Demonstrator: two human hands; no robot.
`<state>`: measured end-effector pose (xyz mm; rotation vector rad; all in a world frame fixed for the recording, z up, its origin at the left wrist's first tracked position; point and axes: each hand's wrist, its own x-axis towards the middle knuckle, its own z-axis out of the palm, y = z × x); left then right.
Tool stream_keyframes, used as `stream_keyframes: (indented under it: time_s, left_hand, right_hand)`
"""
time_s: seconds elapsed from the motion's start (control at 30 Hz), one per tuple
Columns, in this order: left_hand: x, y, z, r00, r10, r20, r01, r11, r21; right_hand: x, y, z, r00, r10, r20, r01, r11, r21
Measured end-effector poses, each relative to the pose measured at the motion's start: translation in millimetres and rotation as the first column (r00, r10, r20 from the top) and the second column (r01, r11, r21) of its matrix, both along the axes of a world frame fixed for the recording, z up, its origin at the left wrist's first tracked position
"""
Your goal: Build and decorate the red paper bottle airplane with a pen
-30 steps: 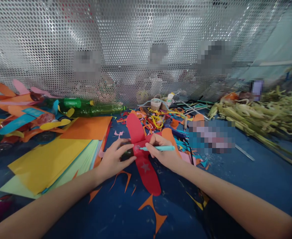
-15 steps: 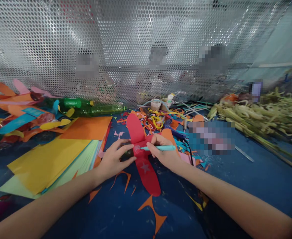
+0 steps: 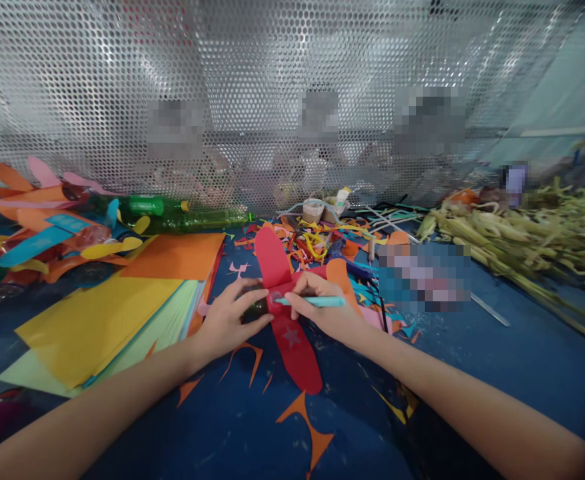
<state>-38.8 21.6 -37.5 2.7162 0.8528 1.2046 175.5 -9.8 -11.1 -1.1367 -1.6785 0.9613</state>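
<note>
A red toy plane (image 3: 300, 357) lies in the middle, its wings made of red sheet with a pale star on the nearer one. Its body is a bottle wrapped in red, with the dark green end (image 3: 258, 307) showing under my left hand. Thumb and fingers of my left hand (image 3: 235, 310) are closed around that end, holding the plane steady. My right hand (image 3: 325, 303) pinches a light-blue marker (image 3: 328, 302). The marker's tip touches the red body between the wings, at a pale round mark (image 3: 275, 297).
Coloured sheets (image 3: 102, 320) are stacked to the left, with finished bottle planes (image 3: 57, 233) behind them. Paper scraps (image 3: 312, 433) lie near and beyond the plane. Green bottles (image 3: 192, 219) and cups (image 3: 313, 210) stand along the back. Dried husks (image 3: 517, 233) and a metal ruler (image 3: 490, 309) are at right.
My right hand has shifted slightly, and the marker's tip has moved a little left and down on the red body. My left hand and the plane stay in place.
</note>
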Motion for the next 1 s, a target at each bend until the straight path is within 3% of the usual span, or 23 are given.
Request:
stream_keyframes:
  time_s: [0.63,1.0]
  left_hand:
    - [0.1,0.6,-0.6,1.0,-0.005,0.004,0.005,1.0,-0.003]
    - [0.2,-0.1,0.2,1.0,-0.009,-0.003,0.009,1.0,-0.026]
  right_hand:
    - [0.2,-0.4,0.3,0.999,0.038,-0.019,-0.038,0.999,-0.01]
    - [0.1,-1.8,3.6,0.999,-0.008,0.052,0.007,1.0,0.03]
